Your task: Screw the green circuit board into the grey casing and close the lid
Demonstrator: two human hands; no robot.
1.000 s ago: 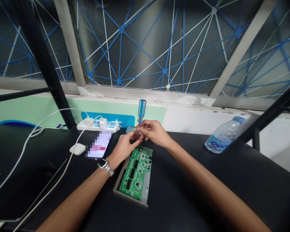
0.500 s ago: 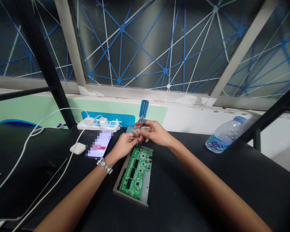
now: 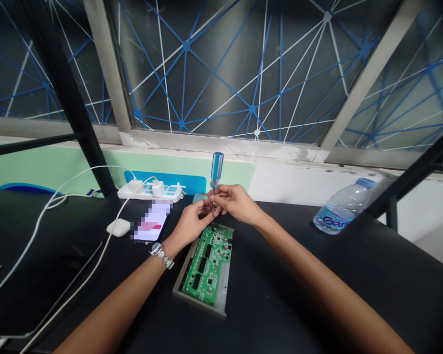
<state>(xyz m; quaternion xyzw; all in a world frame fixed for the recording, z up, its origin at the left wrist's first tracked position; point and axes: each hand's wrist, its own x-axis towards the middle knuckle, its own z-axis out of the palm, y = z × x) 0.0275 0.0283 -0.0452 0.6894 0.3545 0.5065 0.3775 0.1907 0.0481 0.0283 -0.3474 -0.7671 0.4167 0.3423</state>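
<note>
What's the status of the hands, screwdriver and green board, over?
Right hand pinching screwdriver shaft below the handle; left hand at lower shaft. Circuit board lying face-up. Fingers block view of screwdriver tip.

On the desk (image 3: 280, 305), the board (image 3: 206, 268) lies at lower centre of the frame, the left hand (image 3: 190, 225) and right hand (image 3: 237, 204) above its far end, with the screwdriver (image 3: 216, 168) between them. Left of the hands lie the phone (image 3: 154, 219), then the case (image 3: 118, 227), the power strip (image 3: 174, 193) behind both, and the tablet (image 3: 40, 295) at lower left. The bottle (image 3: 339, 209) is right of centre; the window (image 3: 225, 64) spans the top, behind the desk.
</note>
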